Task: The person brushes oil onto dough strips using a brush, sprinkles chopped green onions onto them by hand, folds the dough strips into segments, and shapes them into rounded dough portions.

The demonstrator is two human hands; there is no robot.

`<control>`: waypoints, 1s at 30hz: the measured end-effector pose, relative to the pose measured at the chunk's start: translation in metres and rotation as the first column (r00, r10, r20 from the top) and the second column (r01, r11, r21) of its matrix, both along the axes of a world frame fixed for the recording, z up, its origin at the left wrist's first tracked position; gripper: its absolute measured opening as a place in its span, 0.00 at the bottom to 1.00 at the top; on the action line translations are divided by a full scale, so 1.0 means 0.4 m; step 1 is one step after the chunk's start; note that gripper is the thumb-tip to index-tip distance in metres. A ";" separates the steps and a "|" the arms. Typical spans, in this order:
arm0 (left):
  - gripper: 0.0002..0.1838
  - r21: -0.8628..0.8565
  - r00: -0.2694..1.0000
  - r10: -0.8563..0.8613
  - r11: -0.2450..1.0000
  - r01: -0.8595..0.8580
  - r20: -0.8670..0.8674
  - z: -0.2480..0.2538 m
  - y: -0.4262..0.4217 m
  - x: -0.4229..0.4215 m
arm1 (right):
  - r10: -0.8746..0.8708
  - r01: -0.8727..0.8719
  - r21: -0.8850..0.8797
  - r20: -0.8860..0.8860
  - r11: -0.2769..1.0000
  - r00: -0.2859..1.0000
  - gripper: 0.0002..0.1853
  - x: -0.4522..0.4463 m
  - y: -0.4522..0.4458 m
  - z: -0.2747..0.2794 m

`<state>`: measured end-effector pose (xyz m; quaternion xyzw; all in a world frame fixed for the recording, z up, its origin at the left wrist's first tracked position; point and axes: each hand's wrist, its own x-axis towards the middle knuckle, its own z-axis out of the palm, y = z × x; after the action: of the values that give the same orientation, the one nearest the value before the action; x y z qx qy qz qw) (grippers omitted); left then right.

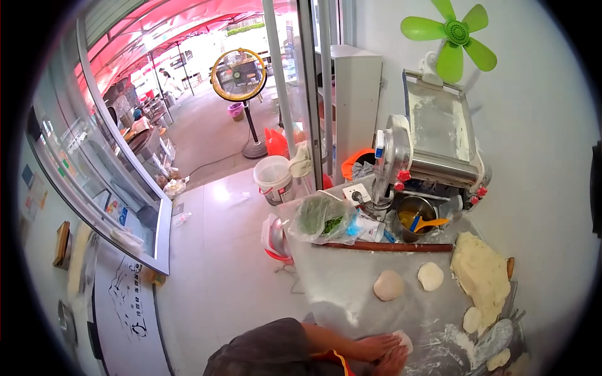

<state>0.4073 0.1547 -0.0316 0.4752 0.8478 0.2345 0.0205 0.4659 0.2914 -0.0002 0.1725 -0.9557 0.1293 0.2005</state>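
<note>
At the bottom of the view, a small flat dough round [405,342] lies on the metal work table [351,301]. My left hand [380,346] reaches in from the left, its fingers stretched out and touching the near side of this round. Just below it my right hand [393,362] lies flat with the fingers extended, close against the left hand and the edge of the dough. Beyond them rest two flattened dough pieces, one pinkish [388,285] and one paler [431,276]. A large dough mass [480,272] spreads along the right, with a smaller piece [471,319] beside it.
Loose flour [461,344] dusts the table at right. Behind a brown wooden strip [389,247] stand a bag of greens [323,219], a metal pot [416,216] with an orange-handled tool, and a dough roller machine [439,138]. A white bucket [274,178] is on the floor.
</note>
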 end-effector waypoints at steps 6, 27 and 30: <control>0.21 -0.024 0.753 0.135 0.987 -0.156 0.644 0.050 -0.002 -0.055 | -0.083 0.287 -0.373 0.477 0.882 0.875 0.20 -0.062 0.101 -0.025; 0.21 -0.118 0.160 0.262 0.794 -0.597 0.952 0.088 -0.050 -0.129 | -0.117 0.801 -0.396 0.863 0.449 0.492 0.17 -0.015 0.197 -0.119; 0.21 -0.070 0.281 0.275 0.818 -0.571 0.919 0.006 0.054 -0.151 | -0.204 0.697 -0.454 0.738 0.555 0.643 0.23 0.020 0.249 -0.152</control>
<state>0.3468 0.1762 -0.0293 0.0244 0.7525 0.5623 0.3420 0.4739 0.3909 -0.0609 -0.2392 -0.8467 0.4735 -0.0408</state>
